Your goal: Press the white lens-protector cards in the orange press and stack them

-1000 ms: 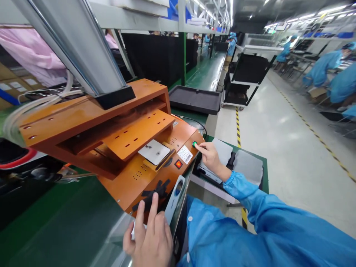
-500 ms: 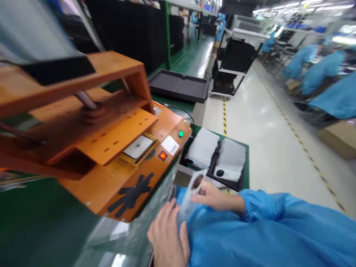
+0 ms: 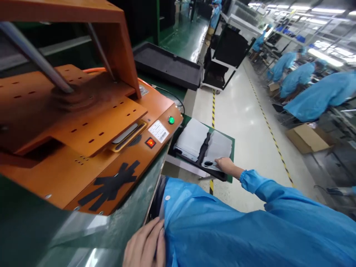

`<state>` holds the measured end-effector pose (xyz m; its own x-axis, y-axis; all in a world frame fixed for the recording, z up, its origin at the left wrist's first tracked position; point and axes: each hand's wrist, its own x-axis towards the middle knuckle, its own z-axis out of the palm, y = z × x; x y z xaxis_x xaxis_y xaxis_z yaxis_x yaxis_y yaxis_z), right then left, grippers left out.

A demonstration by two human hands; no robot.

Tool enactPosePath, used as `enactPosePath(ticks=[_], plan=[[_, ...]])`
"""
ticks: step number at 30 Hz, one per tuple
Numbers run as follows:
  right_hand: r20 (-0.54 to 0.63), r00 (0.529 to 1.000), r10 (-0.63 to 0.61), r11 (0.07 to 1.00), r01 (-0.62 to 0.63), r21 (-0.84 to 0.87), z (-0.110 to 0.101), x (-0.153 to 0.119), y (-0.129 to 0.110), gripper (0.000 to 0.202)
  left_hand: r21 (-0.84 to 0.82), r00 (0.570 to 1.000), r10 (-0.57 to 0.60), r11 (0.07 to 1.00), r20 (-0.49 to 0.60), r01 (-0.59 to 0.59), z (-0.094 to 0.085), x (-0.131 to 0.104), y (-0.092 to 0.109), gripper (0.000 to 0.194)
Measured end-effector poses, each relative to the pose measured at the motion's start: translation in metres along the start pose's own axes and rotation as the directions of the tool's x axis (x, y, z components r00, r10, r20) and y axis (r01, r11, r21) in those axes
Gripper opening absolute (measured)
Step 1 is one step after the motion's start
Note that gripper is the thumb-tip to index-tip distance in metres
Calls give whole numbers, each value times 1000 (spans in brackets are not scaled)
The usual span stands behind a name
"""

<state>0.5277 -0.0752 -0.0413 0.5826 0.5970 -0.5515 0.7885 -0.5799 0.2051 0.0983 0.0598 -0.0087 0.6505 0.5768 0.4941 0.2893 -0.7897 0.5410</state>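
Observation:
My right hand (image 3: 226,165) reaches out over a black tray (image 3: 204,148), its fingers closed at the near edge of the top phone back cover (image 3: 213,164) on the right-hand stack. This cover is pale, with a dark round camera area near the fingers. A second stack of pale covers (image 3: 191,141) lies beside it in the tray. My left hand (image 3: 146,243) rests at the workbench edge against the blue gown, fingers stretched out and side by side, with nothing visible in them.
An orange press (image 3: 130,111) stands on the green bench at left, a grey plate (image 3: 125,134) partly under its top plate. Behind it lies a dark empty-looking tray (image 3: 167,66). A cart (image 3: 225,55) stands further back. Workers in blue gowns (image 3: 328,92) and a cardboard box (image 3: 308,139) are at right.
My right hand has moved away from my left, out to the right-hand stack. The cover held between both hands is no longer there. Less of the grey plate shows in the press.

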Motion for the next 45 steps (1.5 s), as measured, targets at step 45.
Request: enactPosePath(ticks=[45], plan=[[-475, -391, -788, -127, 859, -497, -122, -89, -405, 20, 374, 736, -607, 635, -299, 676, -103, -34, -61, 36]])
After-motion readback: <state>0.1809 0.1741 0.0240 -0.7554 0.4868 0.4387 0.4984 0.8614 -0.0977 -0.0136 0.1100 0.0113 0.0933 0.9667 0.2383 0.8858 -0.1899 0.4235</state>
